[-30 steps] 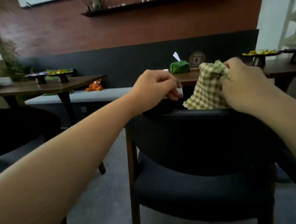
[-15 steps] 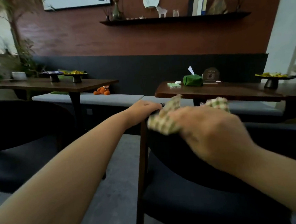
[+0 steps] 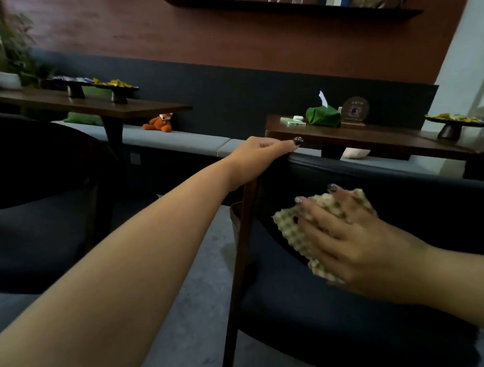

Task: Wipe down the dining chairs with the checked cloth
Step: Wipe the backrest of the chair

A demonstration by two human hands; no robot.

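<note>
The right hand (image 3: 348,233), at lower right of the frame, lies flat with fingers spread and straight, pressing the checked cloth (image 3: 294,231) against the inner face of the dark chair (image 3: 406,201) back. The left arm stretches across from lower left; its left hand (image 3: 259,156) curls over the top corner of the chair back, gripping it. Beyond, at right centre, a desk (image 3: 379,138) carries a green tissue holder (image 3: 323,116).
</note>
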